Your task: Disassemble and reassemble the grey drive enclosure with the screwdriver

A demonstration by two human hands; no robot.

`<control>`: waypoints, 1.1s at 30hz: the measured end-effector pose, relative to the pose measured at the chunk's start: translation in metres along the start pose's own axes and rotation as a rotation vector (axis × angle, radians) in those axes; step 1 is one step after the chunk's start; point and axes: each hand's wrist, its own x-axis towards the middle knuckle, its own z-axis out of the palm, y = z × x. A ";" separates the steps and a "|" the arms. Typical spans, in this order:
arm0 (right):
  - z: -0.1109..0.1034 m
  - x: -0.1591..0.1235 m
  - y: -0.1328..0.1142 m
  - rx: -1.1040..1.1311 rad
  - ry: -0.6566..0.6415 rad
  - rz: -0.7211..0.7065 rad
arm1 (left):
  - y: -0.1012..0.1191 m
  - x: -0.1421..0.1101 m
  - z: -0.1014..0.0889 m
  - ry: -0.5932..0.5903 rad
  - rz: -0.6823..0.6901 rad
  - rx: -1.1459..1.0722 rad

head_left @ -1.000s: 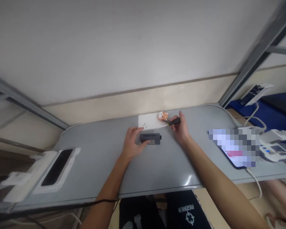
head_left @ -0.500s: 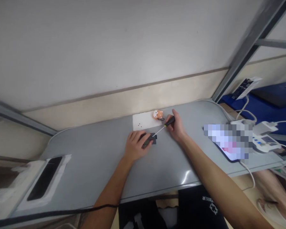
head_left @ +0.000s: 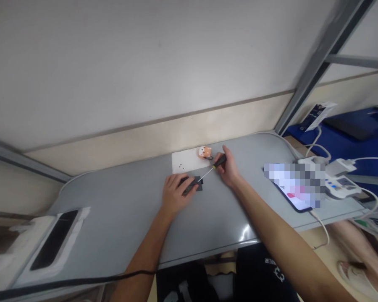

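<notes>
Dark grey box (head_left: 200, 187) is seen, in the head view, on the grey table (head_left: 129, 218), just on the near side of the white sheet (head_left: 189, 161). On that sheet, an orange-and-white animal figure (head_left: 204, 152) with a dark loop is set at the right end, and a few small dark bits (head_left: 180, 166) are scattered toward the left. Well to the right of the sheet, a phone (head_left: 297, 202) is laid with its screen lit, and a white power strip (head_left: 343, 188) is placed beside it. Well to the left of the sheet, a dark slab (head_left: 55, 239) is rested on white wrapping.

Most of the box is covered by the left hand (head_left: 176, 193), whose fingers and thumb are clamped on it. A black-handled screwdriver (head_left: 221, 160) is gripped in the right hand (head_left: 228, 167), right of the sheet; its thin shaft is slanted down toward the box, but whether the tip is touching cannot be told. The exposed end of the box is dark and squarish; finer detail cannot be made out.
</notes>
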 end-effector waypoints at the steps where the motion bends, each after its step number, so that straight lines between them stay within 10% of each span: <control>1: 0.000 0.000 0.000 0.002 -0.002 0.005 | 0.000 0.000 0.000 0.014 0.009 0.009; 33: -0.003 0.005 0.003 0.114 -0.004 -0.038 | 0.004 0.004 -0.003 0.142 0.324 0.164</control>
